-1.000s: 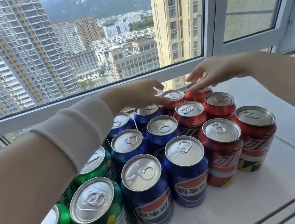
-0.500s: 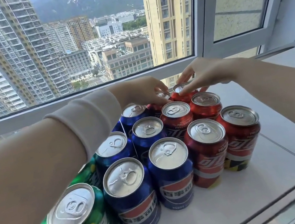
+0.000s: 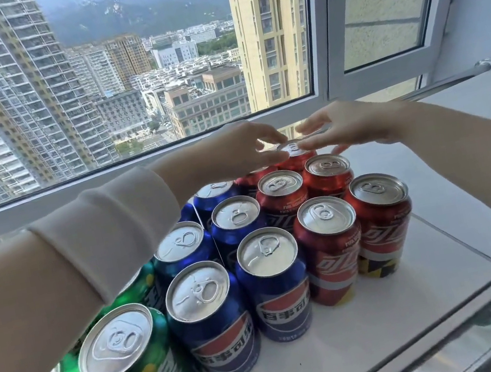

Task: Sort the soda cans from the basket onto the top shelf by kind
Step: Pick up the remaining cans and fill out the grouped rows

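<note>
Far red can (image 3: 294, 148) — stiff, slick, probably full.
Left hand (image 3: 241, 150), right hand (image 3: 350, 128) spread on its rim — grip the sidewall.

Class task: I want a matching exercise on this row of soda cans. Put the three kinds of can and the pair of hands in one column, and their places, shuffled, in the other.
Column one
1. green Sprite cans
2. blue Pepsi cans
3. red Coca-Cola cans
4. left hand and right hand

Column two
A. right block of the group
B. at the farthest red can, by the window
C. left end, partly under the sleeve
D. middle block

Pairs: 1-C, 2-D, 3-A, 4-B.
</note>
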Motion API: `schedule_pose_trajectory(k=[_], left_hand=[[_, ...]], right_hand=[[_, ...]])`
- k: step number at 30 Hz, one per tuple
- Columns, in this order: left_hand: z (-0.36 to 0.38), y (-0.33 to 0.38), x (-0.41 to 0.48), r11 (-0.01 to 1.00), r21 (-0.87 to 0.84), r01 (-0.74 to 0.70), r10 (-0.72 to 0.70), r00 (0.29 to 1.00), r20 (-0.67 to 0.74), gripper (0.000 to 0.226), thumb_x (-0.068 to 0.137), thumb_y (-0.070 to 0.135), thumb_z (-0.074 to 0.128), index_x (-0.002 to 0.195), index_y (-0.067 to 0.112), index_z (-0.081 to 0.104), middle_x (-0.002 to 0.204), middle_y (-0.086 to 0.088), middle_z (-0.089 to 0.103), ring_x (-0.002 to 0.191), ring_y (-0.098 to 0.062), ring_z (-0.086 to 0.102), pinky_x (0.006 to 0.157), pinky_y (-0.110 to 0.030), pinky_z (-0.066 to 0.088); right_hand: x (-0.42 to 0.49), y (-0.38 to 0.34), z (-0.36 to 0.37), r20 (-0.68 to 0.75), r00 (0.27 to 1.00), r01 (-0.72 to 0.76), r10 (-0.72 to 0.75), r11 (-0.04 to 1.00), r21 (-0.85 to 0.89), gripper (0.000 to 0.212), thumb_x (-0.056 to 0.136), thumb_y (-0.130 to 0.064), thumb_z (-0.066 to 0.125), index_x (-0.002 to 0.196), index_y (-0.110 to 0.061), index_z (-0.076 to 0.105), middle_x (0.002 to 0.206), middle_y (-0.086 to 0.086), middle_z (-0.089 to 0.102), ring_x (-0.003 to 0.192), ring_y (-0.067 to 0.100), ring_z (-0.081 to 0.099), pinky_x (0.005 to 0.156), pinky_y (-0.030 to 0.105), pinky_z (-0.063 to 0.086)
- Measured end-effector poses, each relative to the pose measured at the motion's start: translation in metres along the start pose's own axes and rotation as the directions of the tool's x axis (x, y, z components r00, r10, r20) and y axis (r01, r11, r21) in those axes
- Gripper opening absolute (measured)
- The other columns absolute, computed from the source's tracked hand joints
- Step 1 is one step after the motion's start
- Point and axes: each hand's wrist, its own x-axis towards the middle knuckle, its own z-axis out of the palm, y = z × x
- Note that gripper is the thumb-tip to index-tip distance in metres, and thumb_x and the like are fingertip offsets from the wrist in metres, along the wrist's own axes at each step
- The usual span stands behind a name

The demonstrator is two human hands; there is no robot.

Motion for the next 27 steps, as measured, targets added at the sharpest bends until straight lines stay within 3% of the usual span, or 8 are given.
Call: schedule_pose_trajectory(k=[3,6,12,15,18,21,24,27], left_hand=[[0.002,0.012,-0.012,0.999,-0.024,-0.046,0.047,0.997,0.058,0.033,0.092,0.032,0.05,0.125,0.026,0.056,0.111,0.018,0.056,0.098,0.004,0.051,0.079,-0.011,0.038],[0.007,0.013,-0.015,0.999,0.029,-0.041,0.038,0.993,0.111,0.034,0.092,0.034,0.051,0.126,0.03,0.055,0.117,0.018,0.056,0.105,0.002,0.051,0.082,-0.013,0.031],[0.011,0.012,-0.014,0.995,0.089,-0.039,0.027,0.991,0.132,0.036,0.091,0.036,0.053,0.126,0.029,0.055,0.131,0.008,0.055,0.118,-0.01,0.051,0.092,-0.021,0.033],[0.014,0.013,-0.015,0.993,0.114,-0.018,0.005,0.993,0.119,0.035,0.092,0.037,0.051,0.127,0.03,0.054,0.132,0.007,0.053,0.117,-0.01,0.049,0.09,-0.02,0.03],[0.018,0.017,-0.019,0.99,0.14,0.015,-0.029,0.994,0.103,0.038,0.093,0.04,0.048,0.129,0.031,0.051,0.137,0.006,0.05,0.122,-0.013,0.047,0.095,-0.025,0.031],[0.019,0.024,-0.026,0.983,0.18,0.034,-0.055,0.992,0.117,0.043,0.094,0.043,0.043,0.134,0.029,0.046,0.142,0.005,0.045,0.126,-0.015,0.044,0.101,-0.029,0.031],[0.02,0.031,-0.033,0.982,0.179,0.062,-0.08,0.992,0.096,0.048,0.095,0.044,0.039,0.139,0.024,0.041,0.146,0.003,0.04,0.13,-0.016,0.04,0.103,-0.028,0.03],[0.026,0.039,-0.039,0.984,0.153,0.097,-0.107,0.992,0.06,0.053,0.094,0.047,0.036,0.141,0.024,0.036,0.148,0.0,0.037,0.132,-0.017,0.038,0.104,-0.029,0.029]], right_hand=[[-0.024,0.012,-0.004,-0.044,0.996,-0.067,0.072,0.992,0.11,0.05,0.085,-0.034,0.06,0.127,-0.007,0.053,0.124,0.007,0.057,0.109,0.02,0.055,0.077,0.033,0.054],[-0.04,0.021,-0.004,0.015,0.988,-0.154,0.154,0.973,0.17,0.044,0.086,-0.037,0.058,0.12,-0.008,0.058,0.116,0.006,0.061,0.105,0.023,0.059,0.079,0.036,0.054],[-0.044,0.024,0.006,0.051,0.981,-0.195,0.188,0.951,0.239,0.034,0.087,-0.03,0.061,0.116,-0.013,0.062,0.109,0.007,0.064,0.09,0.018,0.06,0.063,0.025,0.046],[-0.042,0.025,0.01,0.013,0.982,-0.188,0.19,0.954,0.232,0.031,0.087,-0.031,0.061,0.113,-0.014,0.063,0.109,0.007,0.063,0.089,0.018,0.057,0.069,0.028,0.046],[-0.046,0.023,0.011,0.044,0.977,-0.214,0.209,0.949,0.233,0.043,0.086,-0.045,0.056,0.118,-0.016,0.06,0.116,0.003,0.061,0.1,0.02,0.057,0.072,0.031,0.044],[-0.052,0.022,0.014,0.035,0.973,-0.227,0.226,0.931,0.284,0.061,0.083,-0.059,0.048,0.125,-0.015,0.056,0.128,0.004,0.056,0.116,0.025,0.052,0.092,0.041,0.043],[-0.061,0.025,0.025,-0.022,0.979,-0.17,0.201,0.876,0.452,0.065,0.087,-0.062,0.035,0.127,-0.015,0.055,0.132,0.007,0.055,0.116,0.024,0.053,0.101,0.044,0.04],[-0.072,0.037,0.041,-0.021,0.991,-0.078,0.133,0.698,0.711,0.073,0.088,-0.066,0.018,0.131,-0.017,0.051,0.131,0.007,0.056,0.114,0.022,0.056,0.102,0.043,0.04]])
